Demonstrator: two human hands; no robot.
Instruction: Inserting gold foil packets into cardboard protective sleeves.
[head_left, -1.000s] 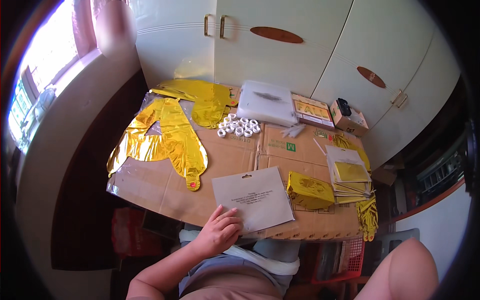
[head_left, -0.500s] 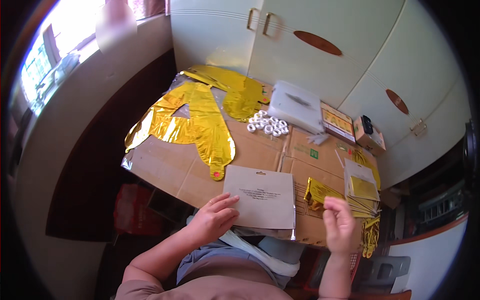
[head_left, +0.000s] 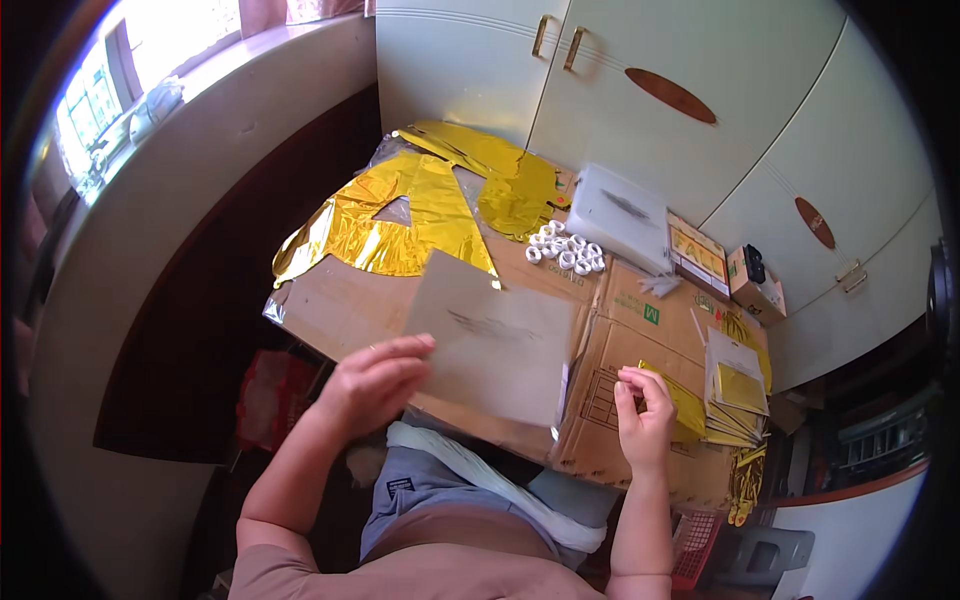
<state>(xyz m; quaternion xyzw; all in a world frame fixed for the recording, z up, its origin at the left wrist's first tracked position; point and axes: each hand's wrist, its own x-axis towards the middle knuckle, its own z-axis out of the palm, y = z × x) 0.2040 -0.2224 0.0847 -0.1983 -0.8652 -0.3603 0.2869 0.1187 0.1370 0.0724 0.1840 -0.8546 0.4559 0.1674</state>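
Note:
My left hand (head_left: 378,388) is closed at the left edge of a pale grey flat card packet (head_left: 490,345), which is tilted and smeared by motion. The packet overlaps the lower end of a large gold foil balloon (head_left: 440,215), flat and shaped like the letter A. Off to the packet's right is my right hand (head_left: 645,412), its fingers curled toward the thumb. What they hold, if anything, is too small to make out. Just behind that hand lies a folded gold foil piece (head_left: 686,410), partly hidden by it.
Cardboard (head_left: 345,310) covers the table. Toward the back are more gold foil (head_left: 515,200), several white ribbon rolls (head_left: 568,250) and a translucent plastic case (head_left: 618,215). At right lie a stack of packets (head_left: 735,375) and small boxes (head_left: 757,285). A white cabinet (head_left: 690,60) stands behind.
The packet, lying flat with printed text showing before, has been raised and tilted at my left hand. My right hand has shifted left. The whole view has moved slightly.

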